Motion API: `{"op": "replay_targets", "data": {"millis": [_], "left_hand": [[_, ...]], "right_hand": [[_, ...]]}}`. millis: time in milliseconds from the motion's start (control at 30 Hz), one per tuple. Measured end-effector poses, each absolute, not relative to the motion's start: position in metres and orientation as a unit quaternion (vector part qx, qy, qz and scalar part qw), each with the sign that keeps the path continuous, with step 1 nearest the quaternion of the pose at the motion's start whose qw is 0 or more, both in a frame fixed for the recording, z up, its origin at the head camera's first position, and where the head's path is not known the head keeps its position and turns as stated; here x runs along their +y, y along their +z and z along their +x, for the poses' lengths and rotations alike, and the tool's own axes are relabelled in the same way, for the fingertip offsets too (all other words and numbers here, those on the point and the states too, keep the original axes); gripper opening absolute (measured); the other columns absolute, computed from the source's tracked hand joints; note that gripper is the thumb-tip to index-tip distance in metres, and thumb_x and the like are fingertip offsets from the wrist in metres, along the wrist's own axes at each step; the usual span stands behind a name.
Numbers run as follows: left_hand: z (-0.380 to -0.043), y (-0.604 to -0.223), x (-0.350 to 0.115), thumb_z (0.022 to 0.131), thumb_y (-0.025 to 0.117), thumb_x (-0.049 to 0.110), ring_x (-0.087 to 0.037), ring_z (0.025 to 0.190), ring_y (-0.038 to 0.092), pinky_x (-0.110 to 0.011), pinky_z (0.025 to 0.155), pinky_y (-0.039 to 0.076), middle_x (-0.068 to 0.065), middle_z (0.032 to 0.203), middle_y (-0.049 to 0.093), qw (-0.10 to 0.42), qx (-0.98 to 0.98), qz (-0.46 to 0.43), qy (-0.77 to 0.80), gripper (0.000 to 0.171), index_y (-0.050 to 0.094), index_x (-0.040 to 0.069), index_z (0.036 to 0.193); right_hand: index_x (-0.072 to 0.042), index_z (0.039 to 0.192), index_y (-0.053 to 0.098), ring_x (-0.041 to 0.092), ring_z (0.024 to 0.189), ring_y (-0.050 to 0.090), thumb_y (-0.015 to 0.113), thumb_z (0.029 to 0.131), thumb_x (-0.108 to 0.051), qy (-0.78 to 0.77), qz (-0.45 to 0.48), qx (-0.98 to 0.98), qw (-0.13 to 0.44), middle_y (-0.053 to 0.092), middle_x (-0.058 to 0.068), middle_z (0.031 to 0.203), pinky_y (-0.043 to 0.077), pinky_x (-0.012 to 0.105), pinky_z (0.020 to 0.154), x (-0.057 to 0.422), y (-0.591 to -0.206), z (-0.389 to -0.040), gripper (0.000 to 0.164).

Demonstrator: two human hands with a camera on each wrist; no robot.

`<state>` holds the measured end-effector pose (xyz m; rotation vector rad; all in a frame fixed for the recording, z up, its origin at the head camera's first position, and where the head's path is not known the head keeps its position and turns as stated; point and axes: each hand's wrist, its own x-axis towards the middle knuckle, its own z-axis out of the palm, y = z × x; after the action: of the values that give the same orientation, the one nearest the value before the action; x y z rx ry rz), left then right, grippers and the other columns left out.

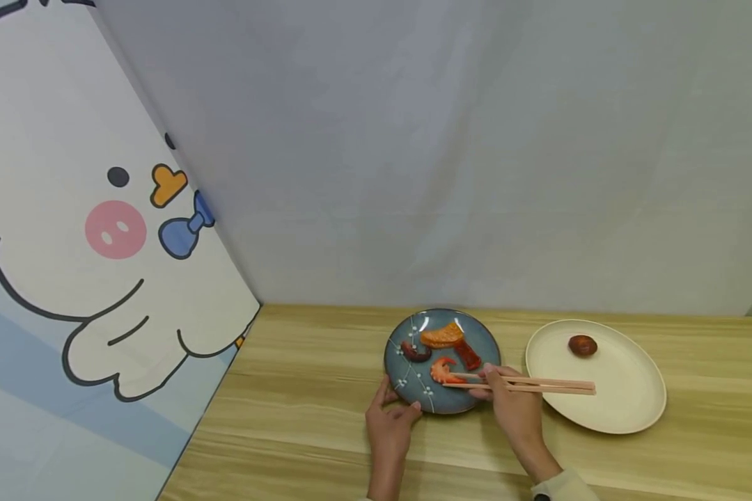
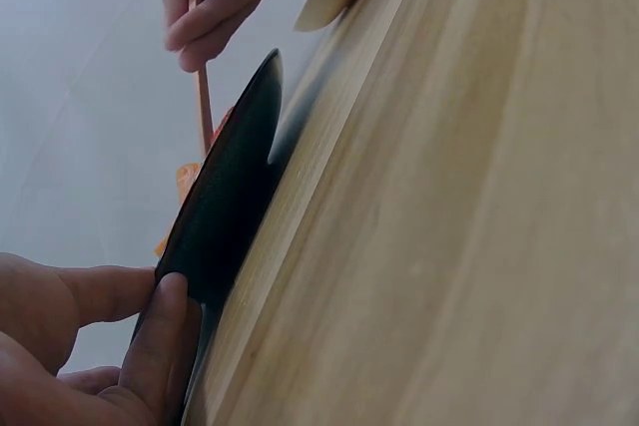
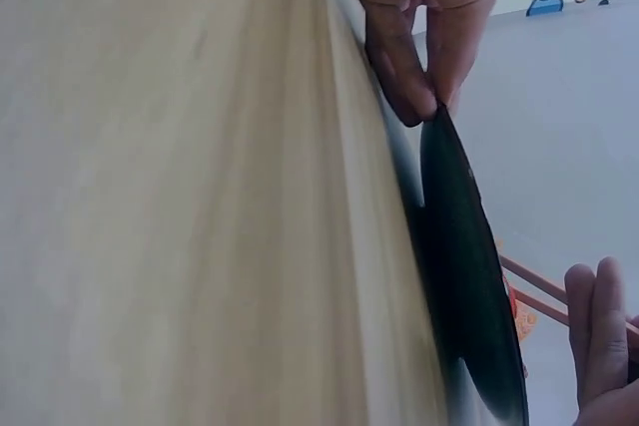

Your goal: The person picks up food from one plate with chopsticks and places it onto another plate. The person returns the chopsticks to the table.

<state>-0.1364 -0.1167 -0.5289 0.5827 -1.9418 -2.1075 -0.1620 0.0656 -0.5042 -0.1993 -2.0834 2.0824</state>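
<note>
Worktop: wood-look, streaked grain, smooth, low sheen. Blue plate by its back edge: glazed-looking ceramic, glossy. Cream plate toward the back right corner: smooth, softer sheen. Chopsticks: wood by look, smooth, matt. Curled red piece: plastic-looking. Brown piece: shiny. Backdrop past the back edge: matt cloth, faintly creased.

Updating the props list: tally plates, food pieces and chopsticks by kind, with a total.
Plates: 2 (blue plate, cream plate)
Food pieces: 5 (orange piece, dark red piece, orange-red piece, brown curved piece, brown round piece)
Chopsticks: 2
Total: 9
</note>
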Motion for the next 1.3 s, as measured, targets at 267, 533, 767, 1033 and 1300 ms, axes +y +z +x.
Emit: {"op": "replay_targets", "data": {"millis": [267,533,767,1033,1300], "left_hand": [[-0.136,-0.528,-0.116,0.078,0.078,-0.017,-0.010,0.070,0.065,-0.018,0.061,0.060,-0.023,0.117,0.056,0.107,-0.661,0.199,-0.715,0.082,0.044,-0.014,0.152],[-0.138,-0.532,-0.116,0.078,0.078,-0.017,-0.010,0.070,0.065,-0.018,0.061,0.060,-0.023,0.117,0.056,0.111,-0.666,0.199,-0.711,0.082,0.044,-0.014,0.152],[-0.141,-0.535,-0.116,0.078,0.078,-0.017,-0.010,0.070,0.065,-0.019,0.061,0.060,-0.023,0.118,0.055,0.110,-0.666,0.202,-0.710,0.083,0.044,-0.013,0.153],[-0.140,-0.534,-0.116,0.079,0.078,-0.016,-0.010,0.071,0.065,-0.018,0.061,0.059,-0.022,0.118,0.055,0.103,-0.672,0.208,-0.704,0.082,0.044,-0.012,0.153],[-0.140,-0.533,-0.116,0.079,0.078,-0.016,-0.011,0.071,0.065,-0.019,0.061,0.058,-0.022,0.117,0.055,0.101,-0.672,0.204,-0.704,0.083,0.043,-0.013,0.154]], "right_hand": [[0.020,0.117,0.066,0.006,0.062,0.074,0.059,0.109,-0.010,0.746,-0.135,-0.650,0.052,0.076,0.003,0.078,0.061,0.012,0.071,0.070,-0.502,-0.165,0.033],[0.019,0.113,0.068,0.009,0.063,0.075,0.058,0.109,-0.009,0.775,-0.147,-0.613,0.044,0.075,-0.003,0.079,0.063,0.015,0.079,0.074,-0.503,-0.166,0.029],[0.020,0.114,0.067,0.010,0.063,0.075,0.057,0.109,-0.007,0.783,-0.146,-0.603,0.046,0.075,-0.003,0.078,0.065,0.018,0.080,0.076,-0.504,-0.168,0.029],[0.016,0.105,0.070,0.012,0.064,0.075,0.056,0.108,-0.003,0.805,-0.136,-0.575,0.057,0.074,0.002,0.084,0.067,0.022,0.074,0.077,-0.504,-0.168,0.024],[0.020,0.114,0.067,0.012,0.066,0.076,0.054,0.109,-0.003,0.799,-0.139,-0.582,0.052,0.074,0.004,0.087,0.067,0.023,0.076,0.080,-0.502,-0.166,0.026]]}}
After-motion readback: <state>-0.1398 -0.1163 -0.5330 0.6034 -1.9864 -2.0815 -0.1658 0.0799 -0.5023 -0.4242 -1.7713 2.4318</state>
